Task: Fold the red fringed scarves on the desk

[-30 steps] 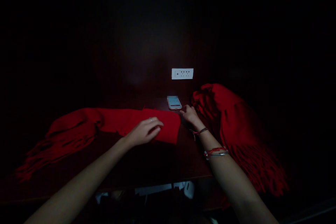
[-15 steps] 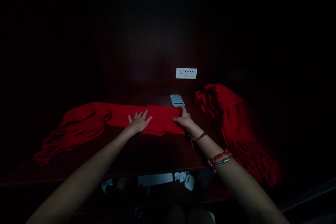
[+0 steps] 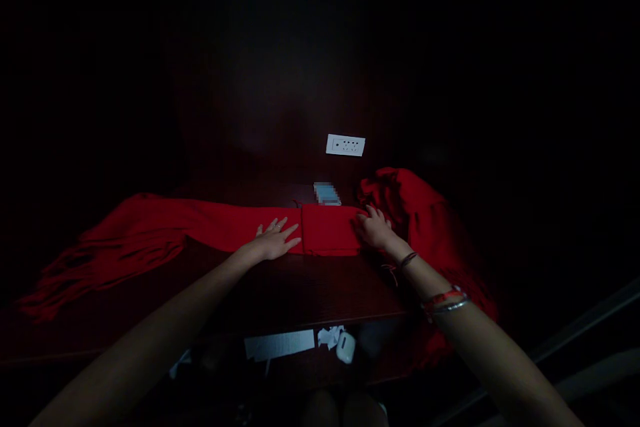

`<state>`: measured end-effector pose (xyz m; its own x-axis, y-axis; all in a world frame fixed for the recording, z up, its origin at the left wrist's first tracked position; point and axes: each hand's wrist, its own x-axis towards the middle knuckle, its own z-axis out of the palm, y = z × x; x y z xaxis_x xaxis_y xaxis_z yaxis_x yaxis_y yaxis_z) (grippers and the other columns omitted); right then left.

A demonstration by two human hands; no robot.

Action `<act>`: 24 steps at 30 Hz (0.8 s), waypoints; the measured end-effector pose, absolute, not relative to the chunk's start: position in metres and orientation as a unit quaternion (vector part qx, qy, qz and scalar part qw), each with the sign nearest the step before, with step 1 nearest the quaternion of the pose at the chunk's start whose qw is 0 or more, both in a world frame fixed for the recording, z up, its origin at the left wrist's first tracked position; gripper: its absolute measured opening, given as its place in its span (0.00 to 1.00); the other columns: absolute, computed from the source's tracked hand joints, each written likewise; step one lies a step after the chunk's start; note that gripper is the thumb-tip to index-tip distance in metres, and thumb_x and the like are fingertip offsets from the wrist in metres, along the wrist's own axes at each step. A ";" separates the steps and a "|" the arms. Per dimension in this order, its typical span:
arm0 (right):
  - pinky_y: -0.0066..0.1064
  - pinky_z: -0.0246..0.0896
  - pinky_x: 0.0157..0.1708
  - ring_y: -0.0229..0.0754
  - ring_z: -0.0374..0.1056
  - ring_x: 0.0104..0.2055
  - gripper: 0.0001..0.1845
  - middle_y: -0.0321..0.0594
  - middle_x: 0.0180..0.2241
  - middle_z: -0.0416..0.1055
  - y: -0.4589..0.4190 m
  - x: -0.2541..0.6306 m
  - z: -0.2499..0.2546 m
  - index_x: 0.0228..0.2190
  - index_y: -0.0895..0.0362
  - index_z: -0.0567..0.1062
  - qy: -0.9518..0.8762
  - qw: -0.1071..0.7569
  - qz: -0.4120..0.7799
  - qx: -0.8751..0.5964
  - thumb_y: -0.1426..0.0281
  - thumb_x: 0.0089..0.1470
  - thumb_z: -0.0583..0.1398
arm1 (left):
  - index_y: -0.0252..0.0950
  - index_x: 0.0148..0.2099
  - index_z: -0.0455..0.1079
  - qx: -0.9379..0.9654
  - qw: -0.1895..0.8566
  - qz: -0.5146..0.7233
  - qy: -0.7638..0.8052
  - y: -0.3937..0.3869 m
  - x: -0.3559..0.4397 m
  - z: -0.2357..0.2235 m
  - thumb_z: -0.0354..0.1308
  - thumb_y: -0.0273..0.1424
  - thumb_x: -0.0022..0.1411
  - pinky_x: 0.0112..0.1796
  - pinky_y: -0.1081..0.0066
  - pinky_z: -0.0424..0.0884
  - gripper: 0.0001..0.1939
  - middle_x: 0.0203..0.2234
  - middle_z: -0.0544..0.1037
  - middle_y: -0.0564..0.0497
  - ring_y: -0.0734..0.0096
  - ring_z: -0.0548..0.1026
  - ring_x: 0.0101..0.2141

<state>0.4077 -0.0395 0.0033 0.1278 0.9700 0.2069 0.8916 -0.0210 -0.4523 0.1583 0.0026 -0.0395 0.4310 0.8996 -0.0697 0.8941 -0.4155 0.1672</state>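
A long red scarf (image 3: 240, 223) lies across a dark wooden shelf, its fringed end trailing off to the left. Its right part is folded into a flat, layered section (image 3: 330, 230). My left hand (image 3: 274, 242) rests flat on the scarf with fingers spread, just left of the folded section's edge. At the right end of that section, my right hand (image 3: 377, 228) has its fingers curled on the cloth; its fingertips are partly hard to see in the dim light. A second heap of red fringed fabric (image 3: 425, 207) lies beyond my right hand.
A phone (image 3: 327, 193) with a blurred screen lies behind the scarf. On the back wall is a white socket panel (image 3: 345, 145). Below the shelf's front edge (image 3: 350, 318) are a sheet of paper (image 3: 280, 345), crumpled tissue (image 3: 330, 336) and a white earbud case (image 3: 346, 347).
The folded section has shifted right along with my right hand. The left stretch of scarf lies longer and straighter, its fringe farther left. The view has also shifted slightly.
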 end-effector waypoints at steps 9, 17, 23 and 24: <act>0.62 0.22 0.44 0.61 0.26 0.56 0.32 0.32 0.57 0.33 -0.043 0.365 -0.010 0.53 0.40 0.43 -0.718 -0.045 0.138 -0.681 0.47 0.46 0.40 | 0.45 0.58 0.38 0.805 0.103 -0.034 0.583 -0.007 0.152 -0.029 0.34 0.55 0.50 0.43 0.41 0.44 0.36 0.56 0.37 0.47 0.44 0.38 0.53; 0.60 0.22 0.45 0.57 0.24 0.56 0.36 0.32 0.58 0.31 -0.036 0.336 -0.020 0.53 0.41 0.40 -0.787 0.050 0.059 -0.612 0.43 0.43 0.35 | 0.45 0.58 0.34 0.771 0.094 -0.026 0.629 -0.001 0.144 -0.026 0.32 0.54 0.50 0.43 0.40 0.45 0.36 0.57 0.34 0.49 0.45 0.35 0.54; 0.58 0.25 0.47 0.56 0.29 0.57 0.36 0.35 0.57 0.34 -0.030 0.349 -0.020 0.53 0.43 0.44 -0.785 0.013 0.132 -0.605 0.44 0.43 0.37 | 0.44 0.58 0.36 0.703 0.090 -0.035 0.705 0.015 0.122 -0.026 0.31 0.57 0.47 0.37 0.35 0.47 0.39 0.57 0.37 0.47 0.35 0.37 0.52; 0.56 0.28 0.48 0.55 0.31 0.57 0.36 0.37 0.57 0.36 -0.028 0.353 -0.014 0.53 0.44 0.46 -0.778 0.032 0.130 -0.613 0.44 0.44 0.38 | 0.44 0.58 0.36 0.704 0.097 -0.041 0.703 0.016 0.122 -0.028 0.32 0.58 0.46 0.37 0.34 0.47 0.40 0.57 0.38 0.46 0.34 0.38 0.52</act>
